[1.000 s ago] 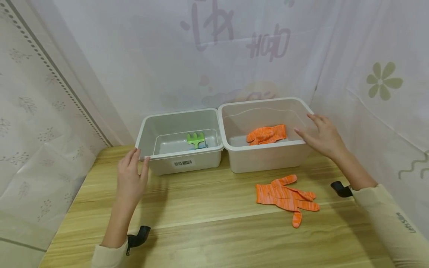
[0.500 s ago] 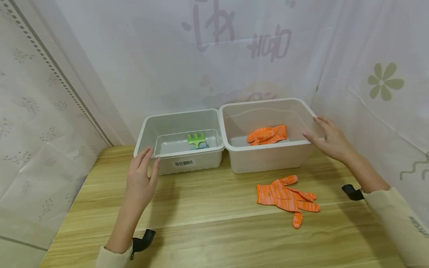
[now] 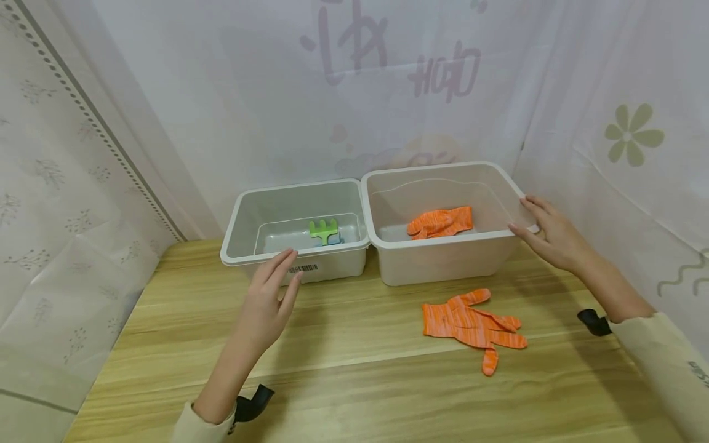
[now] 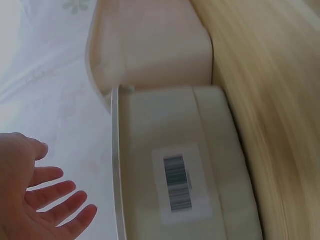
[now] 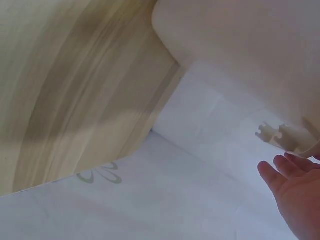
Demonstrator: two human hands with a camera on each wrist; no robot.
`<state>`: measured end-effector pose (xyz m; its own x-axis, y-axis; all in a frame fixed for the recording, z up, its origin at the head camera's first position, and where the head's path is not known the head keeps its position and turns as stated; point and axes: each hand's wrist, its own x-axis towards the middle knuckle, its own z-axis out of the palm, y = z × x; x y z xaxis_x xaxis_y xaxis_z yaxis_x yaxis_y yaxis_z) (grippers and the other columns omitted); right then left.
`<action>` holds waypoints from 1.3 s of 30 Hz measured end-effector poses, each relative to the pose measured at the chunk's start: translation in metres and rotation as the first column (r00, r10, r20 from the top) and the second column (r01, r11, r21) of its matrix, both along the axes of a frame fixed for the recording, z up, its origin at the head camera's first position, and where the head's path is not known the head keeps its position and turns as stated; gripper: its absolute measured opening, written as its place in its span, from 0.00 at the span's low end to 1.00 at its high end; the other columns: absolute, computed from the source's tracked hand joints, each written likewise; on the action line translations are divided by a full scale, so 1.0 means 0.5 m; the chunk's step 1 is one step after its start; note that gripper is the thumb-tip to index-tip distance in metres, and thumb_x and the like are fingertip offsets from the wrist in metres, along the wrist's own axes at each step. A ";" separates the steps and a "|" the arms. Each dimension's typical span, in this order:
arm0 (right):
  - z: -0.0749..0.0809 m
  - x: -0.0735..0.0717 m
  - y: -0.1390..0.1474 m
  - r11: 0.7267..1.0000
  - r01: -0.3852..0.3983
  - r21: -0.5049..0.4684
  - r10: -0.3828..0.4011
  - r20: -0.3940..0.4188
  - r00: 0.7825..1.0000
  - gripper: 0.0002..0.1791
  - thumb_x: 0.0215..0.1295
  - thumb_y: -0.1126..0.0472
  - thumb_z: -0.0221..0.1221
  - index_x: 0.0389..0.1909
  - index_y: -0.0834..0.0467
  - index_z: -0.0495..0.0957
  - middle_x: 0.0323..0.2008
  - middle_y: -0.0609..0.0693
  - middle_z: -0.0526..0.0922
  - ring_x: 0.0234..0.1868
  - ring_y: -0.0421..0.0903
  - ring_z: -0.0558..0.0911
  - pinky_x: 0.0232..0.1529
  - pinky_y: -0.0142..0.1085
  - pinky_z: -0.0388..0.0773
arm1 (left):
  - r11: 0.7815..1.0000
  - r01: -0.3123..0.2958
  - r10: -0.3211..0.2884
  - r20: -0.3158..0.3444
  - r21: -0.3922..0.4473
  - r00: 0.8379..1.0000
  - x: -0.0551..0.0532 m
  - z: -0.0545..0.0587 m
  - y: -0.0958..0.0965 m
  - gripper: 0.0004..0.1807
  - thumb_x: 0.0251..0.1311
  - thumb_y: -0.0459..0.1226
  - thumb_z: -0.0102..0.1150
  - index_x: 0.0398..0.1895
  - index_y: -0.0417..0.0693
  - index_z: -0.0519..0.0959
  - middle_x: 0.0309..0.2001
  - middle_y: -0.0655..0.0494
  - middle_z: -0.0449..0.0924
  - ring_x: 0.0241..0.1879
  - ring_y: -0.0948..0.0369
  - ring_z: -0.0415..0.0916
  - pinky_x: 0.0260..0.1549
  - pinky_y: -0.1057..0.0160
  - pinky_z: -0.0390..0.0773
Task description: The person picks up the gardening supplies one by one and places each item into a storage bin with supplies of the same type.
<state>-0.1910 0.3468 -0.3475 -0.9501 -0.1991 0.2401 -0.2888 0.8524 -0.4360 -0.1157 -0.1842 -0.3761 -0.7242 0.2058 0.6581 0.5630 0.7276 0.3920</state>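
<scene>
Fingers extended and holding nothing, my left hand [image 3: 269, 303] hovers in front of the left bin [image 3: 303, 187], a grey-white plastic tub. In the left wrist view that hand [image 4: 37, 195] is apart from the bin's rim. Inside lies a green toy rake head [image 3: 324, 230] with something bluish under it. My right hand [image 3: 556, 237] is at the right rim of the right bin [image 3: 443, 261], fingers relaxed; whether they touch the rim I cannot tell. One orange knit glove [image 3: 440, 223] lies in this bin. Another orange glove [image 3: 473, 323] lies spread on the table in front.
Both bins stand side by side on the wooden table [image 3: 354, 381], near a white printed curtain [image 3: 232, 92]. A barcode label [image 4: 177, 182] is on the left bin's front. Curtains also hang at the left and right sides.
My left hand has moved right, from the left bin's front left corner to in front of its barcode. My right hand has shifted slightly right and down. Bins and gloves stay put.
</scene>
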 end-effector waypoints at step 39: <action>-0.027 0.002 0.010 0.999 -0.032 -0.044 0.029 -0.052 0.998 0.43 0.81 0.49 0.54 0.81 0.74 0.52 0.79 0.79 0.54 0.76 0.81 0.57 0.73 0.78 0.56 | 0.940 0.328 -0.304 0.204 -0.097 0.931 -0.014 -0.059 0.142 0.22 0.72 0.33 0.64 0.66 0.34 0.80 0.63 0.40 0.83 0.64 0.46 0.80 0.63 0.48 0.84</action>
